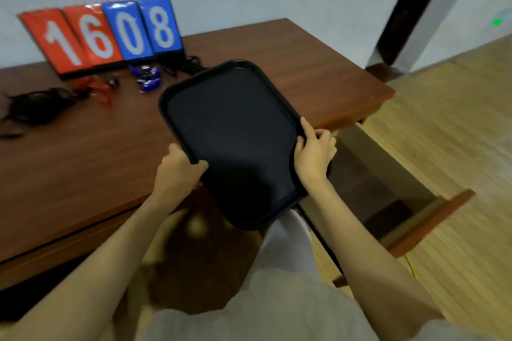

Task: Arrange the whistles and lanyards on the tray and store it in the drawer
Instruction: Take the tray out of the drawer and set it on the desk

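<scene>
I hold a black rectangular tray [232,130] with both hands, tilted, partly over the wooden table's front right corner. My left hand [177,166] grips its left long edge and my right hand [314,151] grips its right long edge. Nothing lies on the tray. Red whistles [101,88] and blue whistles [148,77] lie on the table near the back. One bundle of black lanyards [36,108] lies at the far left, another [184,65] sits behind the tray's far edge. An open drawer [388,174] juts out below the table at the right.
A scoreboard with red and blue number cards [105,33] leans against the wall at the table's back. The brown table [83,160] spans the left. Wooden floor [443,119] lies to the right, with a dark door frame [410,8] beyond.
</scene>
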Motion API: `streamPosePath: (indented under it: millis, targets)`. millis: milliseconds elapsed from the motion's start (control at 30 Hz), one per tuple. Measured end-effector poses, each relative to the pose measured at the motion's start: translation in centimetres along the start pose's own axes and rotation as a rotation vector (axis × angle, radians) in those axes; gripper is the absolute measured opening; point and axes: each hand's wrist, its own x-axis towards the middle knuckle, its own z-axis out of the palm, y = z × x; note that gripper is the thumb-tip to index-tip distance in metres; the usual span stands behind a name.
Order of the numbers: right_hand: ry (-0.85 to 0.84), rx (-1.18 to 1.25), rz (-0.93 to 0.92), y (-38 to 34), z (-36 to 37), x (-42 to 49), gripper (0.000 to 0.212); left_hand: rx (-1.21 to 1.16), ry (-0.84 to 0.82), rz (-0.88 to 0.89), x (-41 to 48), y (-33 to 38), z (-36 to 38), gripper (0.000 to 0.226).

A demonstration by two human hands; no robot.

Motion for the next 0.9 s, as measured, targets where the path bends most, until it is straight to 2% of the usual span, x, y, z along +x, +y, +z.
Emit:
streamPosePath:
  millis: [200,400,467,567,667,767,833,900]
  targets:
    - [-0.240,0.004,-0.230,-7.6,4.9,2.1,0.030,-0.084,0.096,-0.200,-0.7,-4.8,-4.1,0.035]
    - [-0.427,-0.058,-0.396,-13.7,9.7,1.8,0.032,-0.033,0.262,-0.250,-2.9,-9.1,-6.6,0.083]
    - [-0.472,-0.073,-0.448,-15.5,10.9,1.6,0.031,0.013,0.280,-0.243,-3.3,-10.4,-7.4,0.079]
    - [-0.560,-0.103,-0.497,-17.9,12.3,1.2,0.035,0.119,0.243,-0.247,-3.1,-11.7,-8.7,0.057]
    - [-0.693,-0.120,-0.545,-20.3,13.2,1.2,0.040,0.196,0.226,-0.279,-2.2,-12.5,-9.4,0.052]
    - [-0.697,-0.072,-0.617,-22.0,13.2,0.5,0.037,0.243,0.210,-0.229,-1.5,-12.1,-8.9,0.044]
    - [-0.707,-0.137,-0.664,-22.4,12.9,-0.5,0.037,0.298,0.178,-0.187,-1.1,-11.1,-8.4,0.038]
    - [-0.778,-0.298,-0.678,-22.2,12.3,-1.9,0.041,0.418,0.152,-0.169,-0.8,-9.7,-8.2,0.044]
